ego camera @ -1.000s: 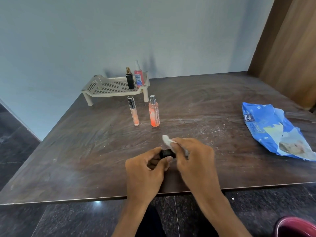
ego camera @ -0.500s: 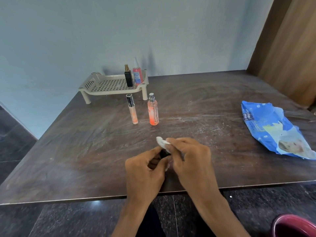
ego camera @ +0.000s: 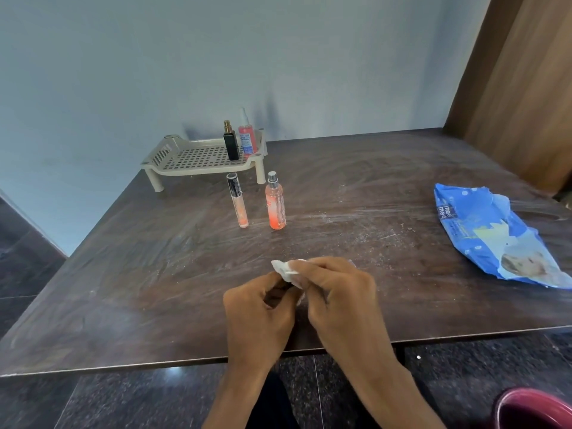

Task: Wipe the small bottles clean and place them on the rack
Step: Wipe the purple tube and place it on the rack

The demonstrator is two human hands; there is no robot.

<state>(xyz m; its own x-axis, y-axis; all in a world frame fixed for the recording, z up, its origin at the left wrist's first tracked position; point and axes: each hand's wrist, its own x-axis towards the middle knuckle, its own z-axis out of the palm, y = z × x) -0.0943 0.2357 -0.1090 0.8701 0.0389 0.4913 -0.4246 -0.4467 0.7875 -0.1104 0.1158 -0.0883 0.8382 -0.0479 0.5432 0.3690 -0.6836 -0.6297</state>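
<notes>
Likely a room in a home: a scuffed dark wood desk (ego camera: 148,274) against a pale blue painted wall (ego camera: 278,57), wooden panelling (ego camera: 526,88) upper right, polished dark stone floor (ego camera: 123,404) below, a plastic rack (ego camera: 192,159) of toiletries, a baby-wipes pack (ego camera: 495,236).

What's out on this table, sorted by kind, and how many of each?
Bottles standing: 4 (black bottle, pink spray bottle, slim clear tube, orange spray bottle)
Rack: 1
White wipe: 1
Blue wipes pack: 1
Total: 7, not counting whatever the left hand and right hand hide.

Soft even light, faint shadows, mild glare on table (ego camera: 123,274), wide-angle curve at edges
</notes>
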